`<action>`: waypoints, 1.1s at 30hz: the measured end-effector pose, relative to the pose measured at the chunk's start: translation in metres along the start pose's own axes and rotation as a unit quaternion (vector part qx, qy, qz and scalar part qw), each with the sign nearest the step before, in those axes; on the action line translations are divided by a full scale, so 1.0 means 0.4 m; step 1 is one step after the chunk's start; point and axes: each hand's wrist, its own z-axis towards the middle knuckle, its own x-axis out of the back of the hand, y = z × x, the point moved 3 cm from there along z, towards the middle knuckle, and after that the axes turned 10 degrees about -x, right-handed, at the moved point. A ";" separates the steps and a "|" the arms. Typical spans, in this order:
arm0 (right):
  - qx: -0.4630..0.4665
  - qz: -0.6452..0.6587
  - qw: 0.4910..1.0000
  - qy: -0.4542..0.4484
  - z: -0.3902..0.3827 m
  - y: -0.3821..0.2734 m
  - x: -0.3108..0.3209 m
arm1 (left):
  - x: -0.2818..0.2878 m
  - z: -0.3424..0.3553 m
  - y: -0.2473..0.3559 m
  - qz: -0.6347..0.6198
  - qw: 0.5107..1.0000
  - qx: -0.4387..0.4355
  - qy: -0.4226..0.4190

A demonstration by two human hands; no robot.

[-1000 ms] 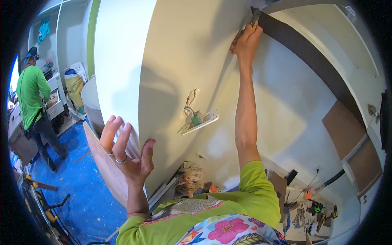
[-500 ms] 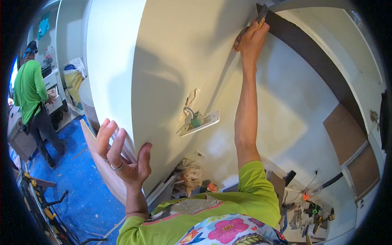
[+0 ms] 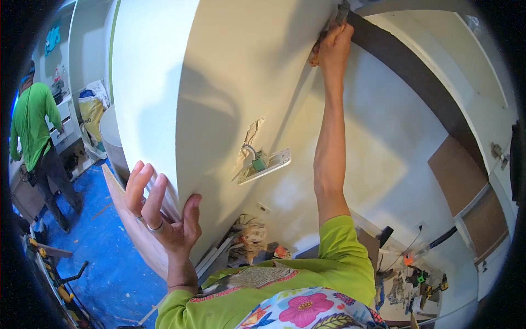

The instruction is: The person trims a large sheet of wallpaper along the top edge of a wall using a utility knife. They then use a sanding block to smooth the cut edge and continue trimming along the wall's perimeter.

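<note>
High up at the inner wall corner, my right hand (image 3: 334, 50) is closed round a narrow tool (image 3: 342, 12) with a grey, flat-looking end above the fist and an orange-brown end below it; its exact kind is hard to make out. My left hand (image 3: 171, 222) has its fingers apart at the outer edge of the cream wall (image 3: 213, 148), with the thumb lying against the wall face. Between my hands a white switch plate (image 3: 273, 164) with a green block (image 3: 258, 161) hangs by wires from a rough hole (image 3: 253, 134).
To the right a dark curved panel (image 3: 416, 71) runs along white cabinetry. Tools and debris (image 3: 408, 288) lie low on the right. A person in a green shirt (image 3: 35, 118) stands far left beside drawers, on a blue floor cover (image 3: 104, 263). A wooden board (image 3: 137, 236) leans below my left hand.
My right hand, with the tool, has moved slightly up and left in the picture. The left hand stays at the wall edge. At far left, the person has shifted a little.
</note>
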 end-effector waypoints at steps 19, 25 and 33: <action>-0.100 0.031 0.988 -0.116 0.003 -0.013 0.029 | -0.010 -0.002 0.003 0.001 1.000 0.003 0.012; -0.044 0.061 0.995 -0.061 -0.022 0.030 0.005 | -0.007 0.002 -0.001 -0.005 1.000 -0.016 0.007; -0.287 0.225 0.928 -0.074 -0.384 0.032 0.144 | -0.004 0.006 0.024 0.070 0.997 -0.041 0.002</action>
